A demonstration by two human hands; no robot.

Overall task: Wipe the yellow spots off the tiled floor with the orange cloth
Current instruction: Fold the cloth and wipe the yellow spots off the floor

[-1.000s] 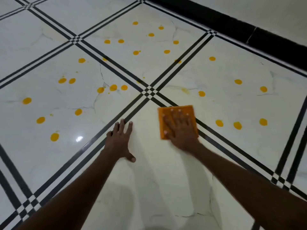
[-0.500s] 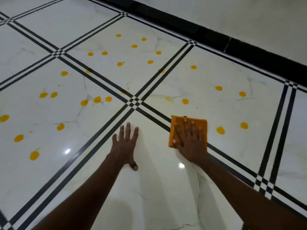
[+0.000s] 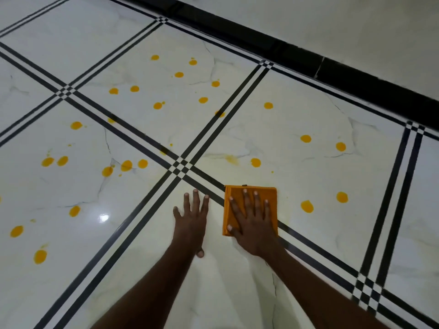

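Observation:
A folded orange cloth (image 3: 237, 194) lies flat on the white tiled floor (image 3: 237, 281), across a black double grout line. My right hand (image 3: 251, 222) presses down on it with fingers spread. My left hand (image 3: 192, 219) rests flat on the bare tile just left of the cloth, fingers apart, holding nothing. Several yellow spots dot the tiles: the nearest one (image 3: 307, 206) sits right of the cloth, another (image 3: 342, 197) further right, one (image 3: 255, 162) beyond the cloth. A faint yellow smear (image 3: 231, 159) marks the tile near the line crossing.
Black double lines (image 3: 133, 138) divide the large glossy tiles. A black skirting strip (image 3: 297, 55) runs along the far wall at the upper right. Many more yellow spots (image 3: 126, 165) lie on the left and far tiles. A light glare (image 3: 103, 217) shines at the left.
My right hand has slid the cloth to the right across the black line, toward the spots on the right tile. One spot near the line has gone. My head view shifted right.

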